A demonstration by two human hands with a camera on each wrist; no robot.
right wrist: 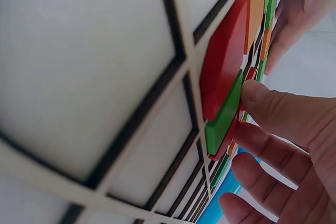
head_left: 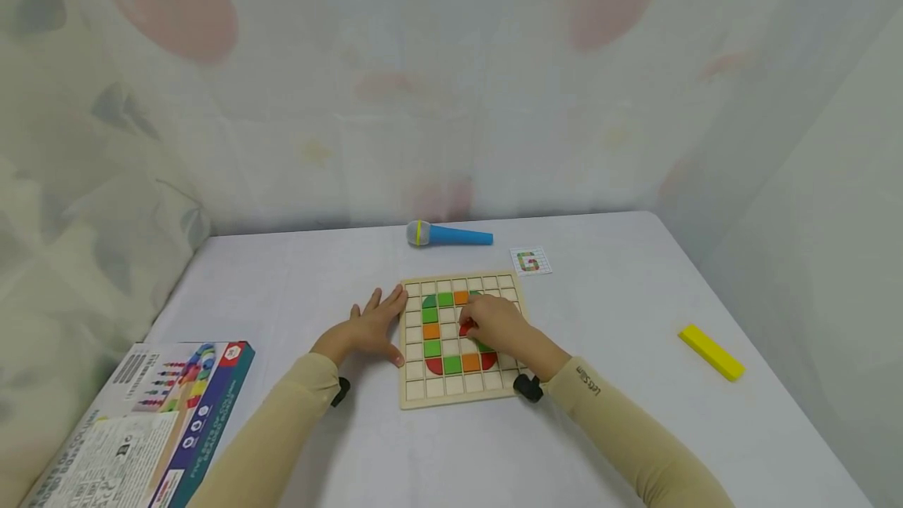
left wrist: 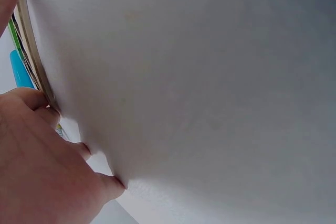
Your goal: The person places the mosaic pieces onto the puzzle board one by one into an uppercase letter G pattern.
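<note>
**Grid board with coloured tiles**

A square wooden board (head_left: 457,339) lies flat near the middle of the surface. Its grid of cells holds green, orange and red tiles (head_left: 432,331) forming a G-like loop. A red tile (head_left: 466,328) sits in the loop's centre, partly covered.

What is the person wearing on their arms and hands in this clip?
Both arms are in long, close-fitting beige sleeves that end at the wrists; the right sleeve carries small dark lettering near the cuff. A small black device sits at each wrist, by the left hand and the right hand. The hands are bare: no gloves.
</note>
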